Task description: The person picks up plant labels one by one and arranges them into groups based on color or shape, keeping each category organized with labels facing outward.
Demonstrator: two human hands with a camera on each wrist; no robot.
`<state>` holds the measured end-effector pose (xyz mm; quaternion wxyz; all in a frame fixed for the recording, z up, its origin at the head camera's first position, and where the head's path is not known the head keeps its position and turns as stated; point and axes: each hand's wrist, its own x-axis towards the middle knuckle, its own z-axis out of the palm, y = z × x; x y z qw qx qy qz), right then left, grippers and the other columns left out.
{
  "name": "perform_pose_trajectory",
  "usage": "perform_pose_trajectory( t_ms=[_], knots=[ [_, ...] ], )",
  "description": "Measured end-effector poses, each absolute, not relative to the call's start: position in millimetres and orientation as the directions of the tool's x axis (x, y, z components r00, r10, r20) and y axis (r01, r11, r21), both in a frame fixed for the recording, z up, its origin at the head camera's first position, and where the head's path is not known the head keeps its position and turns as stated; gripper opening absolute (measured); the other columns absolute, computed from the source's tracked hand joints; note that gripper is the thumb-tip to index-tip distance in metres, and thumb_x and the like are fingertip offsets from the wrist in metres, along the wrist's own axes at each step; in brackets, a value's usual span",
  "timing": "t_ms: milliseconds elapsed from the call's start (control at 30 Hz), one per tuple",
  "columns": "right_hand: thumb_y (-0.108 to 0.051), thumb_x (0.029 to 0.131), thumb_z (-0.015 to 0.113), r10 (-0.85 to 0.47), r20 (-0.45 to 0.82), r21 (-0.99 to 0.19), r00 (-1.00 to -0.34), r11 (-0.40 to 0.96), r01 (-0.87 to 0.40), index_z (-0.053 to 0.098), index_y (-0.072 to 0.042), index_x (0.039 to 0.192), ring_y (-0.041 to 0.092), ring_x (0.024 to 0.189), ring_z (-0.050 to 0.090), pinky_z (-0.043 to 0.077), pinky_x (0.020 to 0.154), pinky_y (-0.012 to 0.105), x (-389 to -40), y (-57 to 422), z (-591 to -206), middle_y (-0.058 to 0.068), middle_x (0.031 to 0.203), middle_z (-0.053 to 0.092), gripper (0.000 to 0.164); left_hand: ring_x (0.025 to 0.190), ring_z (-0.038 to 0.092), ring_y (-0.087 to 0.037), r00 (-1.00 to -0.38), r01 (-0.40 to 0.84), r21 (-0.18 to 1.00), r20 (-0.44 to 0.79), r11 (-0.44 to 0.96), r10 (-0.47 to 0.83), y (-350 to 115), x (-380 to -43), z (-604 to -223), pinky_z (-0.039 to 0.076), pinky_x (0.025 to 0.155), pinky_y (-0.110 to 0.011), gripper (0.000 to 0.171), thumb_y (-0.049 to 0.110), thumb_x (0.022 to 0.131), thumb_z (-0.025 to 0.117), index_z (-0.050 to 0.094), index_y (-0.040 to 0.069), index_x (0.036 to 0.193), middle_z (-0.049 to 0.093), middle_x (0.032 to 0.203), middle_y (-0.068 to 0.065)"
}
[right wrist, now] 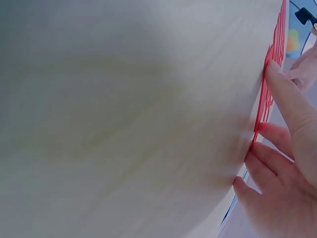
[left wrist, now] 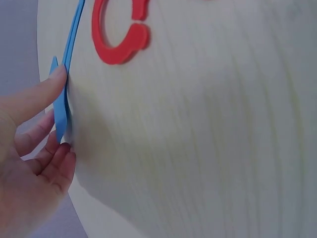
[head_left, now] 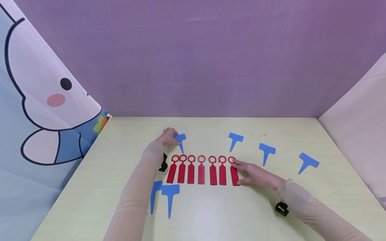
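My left hand (head_left: 168, 136) pinches a blue T-shaped plant label (head_left: 181, 138) by one end of its wide head, just beyond the row of red tags. In the left wrist view the thumb lies on one face of that label (left wrist: 60, 111) with fingers behind it. Several flat red tags with ring tops stand side by side in mid-table, rings pointing away. At the row's right end my right hand (head_left: 256, 174) touches the last red tag (head_left: 234, 175), fingertips by its ring and thumb by its lower edge, fingers fairly straight. Part of that ring is hidden by the fingers.
Three blue labels lie to the right, a near one (head_left: 236, 140), a middle one (head_left: 266, 152) and a far one (head_left: 308, 162). Two more, one (head_left: 170, 190) fully seen and one (head_left: 155, 188) beside my left sleeve, lie nearer me. A purple wall backs the pale table (head_left: 229, 214).
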<state>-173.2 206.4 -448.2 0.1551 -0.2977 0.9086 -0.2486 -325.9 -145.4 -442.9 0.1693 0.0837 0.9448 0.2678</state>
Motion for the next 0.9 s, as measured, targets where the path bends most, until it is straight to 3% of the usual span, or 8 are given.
perform_pose_trajectory(
  t_ms=[267, 400, 900],
  knots=[
    [-0.020, 0.074, 0.071, -0.618, -0.137, -0.543, -0.774, 0.700, -0.464, 0.041, 0.000, 0.130, 0.038, 0.125, 0.029, 0.039, 0.093, 0.042, -172.2, 207.5, -447.1, 0.018, 0.138, 0.032, 0.067, 0.099, 0.046, -0.030, -0.924, 0.056, 0.602, -0.271, 0.797, 0.270, -147.2, -324.8, -445.7, 0.042, 0.088, -0.037, 0.042, 0.011, 0.077, 0.068, 0.048, -0.007, 0.109, 0.039, 0.116, -0.023],
    [-0.021, 0.073, 0.072, -0.603, -0.144, -0.542, -0.785, 0.712, -0.447, 0.041, -0.001, 0.130, 0.037, 0.125, 0.029, 0.040, 0.092, 0.039, -171.8, 208.2, -446.3, 0.017, 0.138, 0.033, 0.067, 0.097, 0.049, -0.029, -0.926, 0.054, 0.638, -0.256, 0.769, 0.277, -146.8, -323.6, -446.2, 0.043, 0.087, -0.037, 0.041, 0.010, 0.076, 0.068, 0.047, -0.005, 0.108, 0.047, 0.111, -0.021],
    [-0.021, 0.073, 0.072, -0.609, -0.138, -0.544, -0.781, 0.706, -0.454, 0.041, -0.001, 0.130, 0.036, 0.125, 0.030, 0.040, 0.092, 0.039, -171.0, 208.5, -446.4, 0.017, 0.138, 0.033, 0.068, 0.103, 0.049, -0.029, -0.944, 0.000, 0.705, -0.235, 0.710, 0.233, -145.6, -323.7, -448.2, 0.042, 0.088, -0.037, 0.037, 0.008, 0.078, 0.067, 0.055, -0.002, 0.112, 0.051, 0.115, -0.019]
  ],
)
